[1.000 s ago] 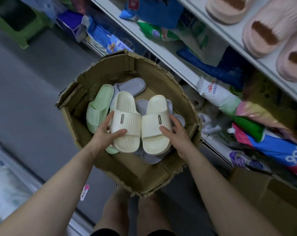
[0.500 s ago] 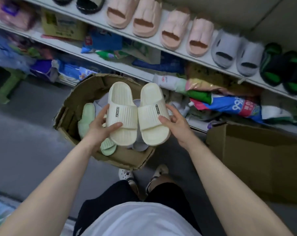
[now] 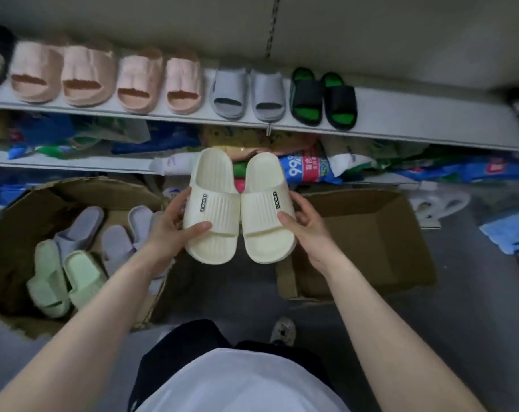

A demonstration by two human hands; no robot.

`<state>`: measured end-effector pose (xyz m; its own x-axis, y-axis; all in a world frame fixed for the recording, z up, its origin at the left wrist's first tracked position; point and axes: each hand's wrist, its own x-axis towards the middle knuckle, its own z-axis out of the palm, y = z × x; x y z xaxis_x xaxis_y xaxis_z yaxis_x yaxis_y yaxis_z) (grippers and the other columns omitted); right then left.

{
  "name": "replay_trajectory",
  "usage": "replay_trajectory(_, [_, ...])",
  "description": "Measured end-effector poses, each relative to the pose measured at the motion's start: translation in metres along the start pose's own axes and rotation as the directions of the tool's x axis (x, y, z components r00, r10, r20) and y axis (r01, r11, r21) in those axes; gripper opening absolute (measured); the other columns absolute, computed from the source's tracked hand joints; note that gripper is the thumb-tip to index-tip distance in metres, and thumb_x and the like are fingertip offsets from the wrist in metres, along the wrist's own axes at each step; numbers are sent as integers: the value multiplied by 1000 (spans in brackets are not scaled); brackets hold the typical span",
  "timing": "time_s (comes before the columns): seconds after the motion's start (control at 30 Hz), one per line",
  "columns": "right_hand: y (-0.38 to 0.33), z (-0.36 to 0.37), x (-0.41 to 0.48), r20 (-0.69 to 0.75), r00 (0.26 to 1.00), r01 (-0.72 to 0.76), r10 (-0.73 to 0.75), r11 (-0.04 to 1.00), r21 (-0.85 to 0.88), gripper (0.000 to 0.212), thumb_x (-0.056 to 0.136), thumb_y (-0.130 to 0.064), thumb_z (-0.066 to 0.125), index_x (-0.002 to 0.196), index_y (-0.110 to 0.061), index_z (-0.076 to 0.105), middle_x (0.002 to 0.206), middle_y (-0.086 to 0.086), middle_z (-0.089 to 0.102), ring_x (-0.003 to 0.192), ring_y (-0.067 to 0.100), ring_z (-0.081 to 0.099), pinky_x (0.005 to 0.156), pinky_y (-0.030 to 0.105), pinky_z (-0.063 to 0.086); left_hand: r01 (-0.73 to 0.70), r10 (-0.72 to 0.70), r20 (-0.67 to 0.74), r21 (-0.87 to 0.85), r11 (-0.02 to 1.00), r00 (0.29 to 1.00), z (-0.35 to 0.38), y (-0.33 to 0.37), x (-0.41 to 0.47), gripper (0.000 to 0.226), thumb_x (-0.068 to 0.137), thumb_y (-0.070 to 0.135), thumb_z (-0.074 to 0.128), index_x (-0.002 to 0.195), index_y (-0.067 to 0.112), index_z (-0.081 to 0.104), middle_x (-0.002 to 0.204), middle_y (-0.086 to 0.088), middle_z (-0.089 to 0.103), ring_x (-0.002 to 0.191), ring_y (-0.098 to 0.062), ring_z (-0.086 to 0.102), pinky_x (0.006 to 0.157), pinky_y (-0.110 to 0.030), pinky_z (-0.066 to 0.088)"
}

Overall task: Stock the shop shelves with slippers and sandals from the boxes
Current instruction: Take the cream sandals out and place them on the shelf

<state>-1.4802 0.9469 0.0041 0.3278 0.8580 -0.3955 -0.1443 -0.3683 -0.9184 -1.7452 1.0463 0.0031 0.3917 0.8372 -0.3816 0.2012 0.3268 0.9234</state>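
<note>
Fingers [image 3: 197, 228] of the left hand [image 3: 170, 230] wrap the outer edge of the left cream slipper [image 3: 212, 203], thumb across its strap; the right hand [image 3: 307, 230] grips the right cream slipper [image 3: 265, 209] the same way. The pair is held side by side, touching, in the air in front of the packets [image 3: 308, 169] on the lower shelf. Above, the upper shelf [image 3: 401, 114] carries pink slippers [image 3: 89, 75], grey slippers [image 3: 246, 93] and black-and-green sandals [image 3: 323, 98] in a row. On the floor at left, a worn cardboard box [image 3: 74, 185] holds green slippers [image 3: 62, 278] and lilac slippers [image 3: 83, 230]; a second box [image 3: 371, 233] lies open at right. Both forearms reach forward, wrists level, palms turned inward
</note>
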Motion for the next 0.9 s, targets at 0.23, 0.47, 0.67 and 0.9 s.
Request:
replay_trajectory(0.23, [-33, -154, 7, -134, 990, 46, -46, 999, 2, 55, 87, -21, 74, 133, -39, 50, 118, 3, 69, 104, 17, 69, 89, 38, 58, -88, 89, 88, -15, 996, 992, 145, 31, 45, 87, 65, 30, 88, 137, 49, 43, 131, 3, 57, 117, -16, 57, 94, -43, 52])
replay_trajectory(0.47, [-59, -242, 27, -288, 950, 123, -118, 992, 1, 55, 89, -18, 71, 139, -31, 50, 114, -3, 71, 101, 10, 70, 83, 29, 58, -133, 131, 173, -4, 991, 976, 232, 72, 98, 82, 74, 17, 82, 138, 47, 41, 125, 1, 59, 111, -19, 60, 78, -30, 58])
replay_trajectory(0.67, [-76, -289, 58, -398, 904, 171, -152, 985, 10, 54, 88, -23, 71, 138, -30, 50, 115, -2, 71, 101, 13, 71, 79, 29, 59, -153, 132, 228, 80, 985, 965, 277, 108, 153, 84, 73, 19, 81, 140, 45, 38, 123, 13, 52, 105, -9, 56, 86, -44, 55])
replay_trajectory(0.9, [-98, -363, 126, -402, 910, 139, -102, 988, 63, 54, 89, -21, 70, 139, -26, 50, 117, 5, 69, 96, 17, 72, 74, 31, 59, -166, 141, 168, 150, 975, 976, 345, 139, 214, 82, 75, 22, 80, 141, 43, 36, 134, 0, 47, 116, -23, 50, 90, -46, 52])
